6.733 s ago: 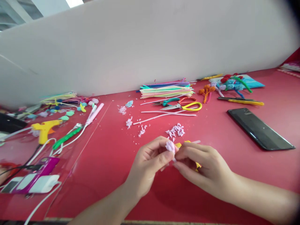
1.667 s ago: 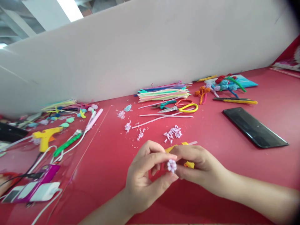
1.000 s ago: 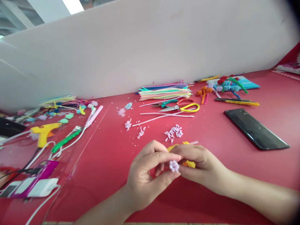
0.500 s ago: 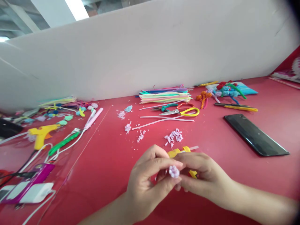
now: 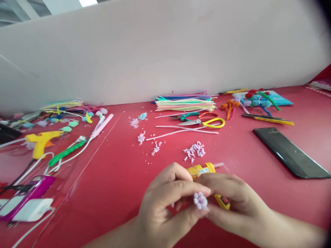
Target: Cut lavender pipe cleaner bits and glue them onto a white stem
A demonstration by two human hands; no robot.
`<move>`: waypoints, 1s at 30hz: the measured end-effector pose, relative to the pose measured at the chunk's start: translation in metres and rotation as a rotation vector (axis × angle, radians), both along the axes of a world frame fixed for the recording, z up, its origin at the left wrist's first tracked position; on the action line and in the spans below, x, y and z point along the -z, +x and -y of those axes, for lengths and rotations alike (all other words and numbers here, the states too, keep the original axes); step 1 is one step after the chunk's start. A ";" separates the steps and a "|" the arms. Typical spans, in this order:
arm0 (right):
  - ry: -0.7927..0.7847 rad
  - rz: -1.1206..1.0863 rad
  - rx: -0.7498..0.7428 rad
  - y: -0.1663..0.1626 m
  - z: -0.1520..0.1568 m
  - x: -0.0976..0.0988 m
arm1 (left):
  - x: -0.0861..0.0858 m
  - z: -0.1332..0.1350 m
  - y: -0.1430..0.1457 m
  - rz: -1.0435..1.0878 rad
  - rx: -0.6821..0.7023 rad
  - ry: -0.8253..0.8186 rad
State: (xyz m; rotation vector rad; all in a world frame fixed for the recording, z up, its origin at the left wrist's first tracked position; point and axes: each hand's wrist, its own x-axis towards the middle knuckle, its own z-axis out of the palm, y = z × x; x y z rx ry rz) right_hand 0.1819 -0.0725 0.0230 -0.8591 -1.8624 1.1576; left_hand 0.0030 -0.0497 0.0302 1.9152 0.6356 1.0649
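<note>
A small lilac flower-shaped piece (image 5: 200, 200), seen end-on, sits between the fingertips of both hands. My left hand (image 5: 170, 203) pinches it from the left with thumb and index finger. From the right, my right hand (image 5: 232, 199) closes its thumb and fingers at the same piece; its other fingers are partly hidden. Behind the hands lies a yellow glue gun (image 5: 203, 170), mostly covered by them, with a clear glue stick (image 5: 219, 165) poking out of it. Just beyond is a pile of cut lilac bits (image 5: 194, 151).
Scissors (image 5: 204, 123), pliers (image 5: 190, 116) and pipe cleaners (image 5: 184, 103) lie farther back. A phone (image 5: 292, 153) and tweezers (image 5: 269, 119) are at right. To the left are another yellow glue gun (image 5: 41, 141), cords and a purple power strip (image 5: 28, 198). A pale partition (image 5: 155, 51) stands behind.
The view has shifted slightly, so the hands and flower piece appear a little lower and farther right. Both hands keep their hold on the piece, and more of the glue gun shows.
</note>
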 end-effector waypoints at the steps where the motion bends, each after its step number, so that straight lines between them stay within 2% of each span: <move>1: 0.008 0.017 0.025 0.001 -0.001 0.000 | 0.000 -0.001 -0.001 -0.015 -0.010 -0.002; 3: 0.060 0.030 0.124 0.004 -0.002 -0.001 | -0.001 -0.003 -0.002 -0.053 -0.042 -0.003; 5: 0.166 0.015 0.234 0.008 -0.002 -0.003 | -0.003 -0.004 -0.003 -0.089 -0.064 -0.016; 7: 0.292 0.005 0.281 0.012 -0.001 -0.008 | -0.006 -0.005 -0.004 -0.127 -0.072 -0.036; 10: 0.404 0.050 0.268 0.017 0.002 -0.016 | -0.011 -0.006 -0.003 -0.199 -0.074 -0.034; 15: 0.492 0.163 0.301 0.019 0.002 -0.021 | -0.011 -0.010 0.001 -0.330 -0.029 0.017; 25: 0.682 0.446 0.343 0.026 -0.002 -0.012 | 0.003 -0.017 0.003 -0.487 -0.104 0.297; 30: 0.691 0.481 0.317 0.025 -0.003 -0.006 | 0.006 -0.019 0.003 -0.572 -0.141 0.343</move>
